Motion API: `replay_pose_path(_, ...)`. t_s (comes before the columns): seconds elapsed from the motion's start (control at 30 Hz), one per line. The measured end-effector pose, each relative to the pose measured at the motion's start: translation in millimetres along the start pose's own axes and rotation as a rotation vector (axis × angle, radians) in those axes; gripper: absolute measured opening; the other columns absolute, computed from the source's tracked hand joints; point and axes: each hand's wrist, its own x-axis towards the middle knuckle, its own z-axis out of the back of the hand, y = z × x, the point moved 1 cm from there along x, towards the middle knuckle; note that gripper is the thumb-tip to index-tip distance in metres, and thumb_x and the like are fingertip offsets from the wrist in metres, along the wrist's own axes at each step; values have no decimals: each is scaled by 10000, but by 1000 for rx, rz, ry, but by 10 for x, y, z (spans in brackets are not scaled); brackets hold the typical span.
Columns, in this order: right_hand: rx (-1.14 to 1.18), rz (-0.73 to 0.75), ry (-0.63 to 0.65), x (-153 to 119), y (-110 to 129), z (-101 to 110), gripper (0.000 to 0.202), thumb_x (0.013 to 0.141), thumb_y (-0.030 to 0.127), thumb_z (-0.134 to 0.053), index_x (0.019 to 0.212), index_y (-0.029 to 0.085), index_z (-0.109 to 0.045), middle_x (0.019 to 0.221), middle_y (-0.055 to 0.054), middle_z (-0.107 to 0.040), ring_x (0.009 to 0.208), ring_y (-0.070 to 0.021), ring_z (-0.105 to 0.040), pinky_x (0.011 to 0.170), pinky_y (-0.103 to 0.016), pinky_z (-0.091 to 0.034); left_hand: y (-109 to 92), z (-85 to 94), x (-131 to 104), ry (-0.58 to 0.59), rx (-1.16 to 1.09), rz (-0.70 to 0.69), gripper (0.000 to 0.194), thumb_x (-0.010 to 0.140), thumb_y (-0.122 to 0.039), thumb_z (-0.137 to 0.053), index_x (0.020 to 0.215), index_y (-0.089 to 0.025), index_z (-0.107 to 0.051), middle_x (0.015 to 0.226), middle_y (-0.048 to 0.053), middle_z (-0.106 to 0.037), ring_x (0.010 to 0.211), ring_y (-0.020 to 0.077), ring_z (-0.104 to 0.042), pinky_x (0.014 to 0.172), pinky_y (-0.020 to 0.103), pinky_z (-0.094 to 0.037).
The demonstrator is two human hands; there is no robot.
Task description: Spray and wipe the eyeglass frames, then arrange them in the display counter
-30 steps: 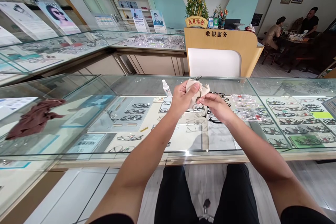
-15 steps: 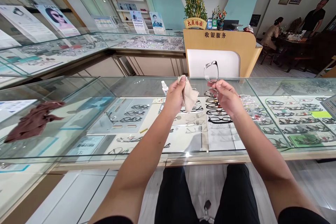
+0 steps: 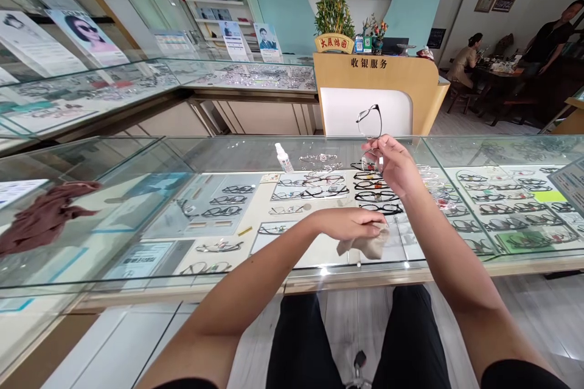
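Note:
My right hand (image 3: 396,163) is raised above the glass counter, fingers pinched on a pair of eyeglasses (image 3: 375,109). The glasses are turned on end, one dark-topped lens above the fingers and the other below, partly covered by them. Lower down, just over the counter's front part, my left hand (image 3: 353,223) grips a beige cleaning cloth (image 3: 365,245) that hangs beneath the fingers. The cloth is apart from the glasses. A white spray bottle (image 3: 283,158) stands on the counter, beyond my left forearm.
Under the glass of the display counter (image 3: 274,276) lie several rows of eyeglasses (image 3: 376,196). A crumpled brown cloth (image 3: 50,214) rests on the left section. A printed sign (image 3: 570,179) stands at the right. Behind the counter is a wooden cashier desk (image 3: 431,94); two people are at a table further back.
My left hand has moved down and to the right with the cloth, from beside the spray bottle to below the glasses. My right hand still holds the glasses up, now slightly turned.

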Motion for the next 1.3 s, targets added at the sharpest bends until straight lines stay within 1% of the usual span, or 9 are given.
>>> replay_pose_path(0.07,11,5,10,6,-5,4,422,767,587,-933,789,269,-655,943,-4,-732,1054,-196,-718,1005,-345,-576,-28,-43,40,42,-17,-21,338,1008,-506,-633,1129,-197,-696,1065,64,-728,941,197,-655,827,280,-483)
replay_pose_path(0.17,2,41,8,25,1,29,431,767,600,-928,785,267,-654,915,-1,-719,1017,-194,-715,997,-347,-570,-36,10,21,-67,-123,-12,376,955,-554,-711,1006,-181,-702,934,37,-705,828,173,-614,736,268,-462)
replay_pose_path(0.23,-50,107,-13,38,15,60,427,787,614,-907,796,269,-656,914,-4,-717,1003,-200,-704,992,-362,-560,-7,112,-27,-259,-263,12,449,872,-614,-794,946,-179,-714,871,20,-697,784,166,-613,710,268,-474)
replay_pose_path(0.4,-460,342,-30,-10,61,76,337,913,564,-798,840,261,-669,915,-22,-710,923,-217,-660,922,-394,-522,147,430,-138,-971,-724,17,500,796,-577,-884,1089,-191,-761,964,54,-789,915,221,-747,825,331,-600)
replay_pose_path(0.57,-1298,428,91,-165,-19,-162,190,1051,290,-591,918,217,-704,1016,-104,-758,1008,-280,-620,939,-432,-437,173,548,-133,-1211,-924,-148,278,908,-378,-846,1056,-170,-736,991,85,-812,1045,236,-792,1012,405,-626)
replay_pose_path(0.7,-1746,307,204,-217,-140,-355,267,1068,164,-491,1074,151,-757,1104,-183,-751,1074,-324,-587,928,-442,-402,140,508,-104,-1222,-989,-201,186,921,-300,-843,946,-173,-709,898,47,-777,968,196,-784,1005,358,-617)
replay_pose_path(0.87,-1872,245,206,-197,-201,-398,309,1067,123,-470,1187,110,-754,1163,-194,-733,1097,-327,-582,937,-438,-394,165,503,-113,-1191,-982,-233,257,884,-350,-888,902,-176,-701,874,29,-749,884,176,-755,924,331,-609)
replay_pose_path(1.1,-1728,282,-104,-110,-115,-128,198,1070,212,-524,1022,182,-713,1139,-175,-737,1101,-339,-599,921,-445,-416,207,496,-121,-1123,-891,-191,366,805,-445,-934,997,-176,-776,972,51,-778,964,199,-736,914,326,-582)
replay_pose_path(1.3,-1126,524,-150,-38,72,98,200,1077,359,-535,932,242,-608,1003,-81,-722,995,-263,-624,939,-422,-472,42,270,-138,-620,-551,-44,605,840,-711,-820,1097,-163,-830,943,96,-789,889,252,-728,853,368,-571)
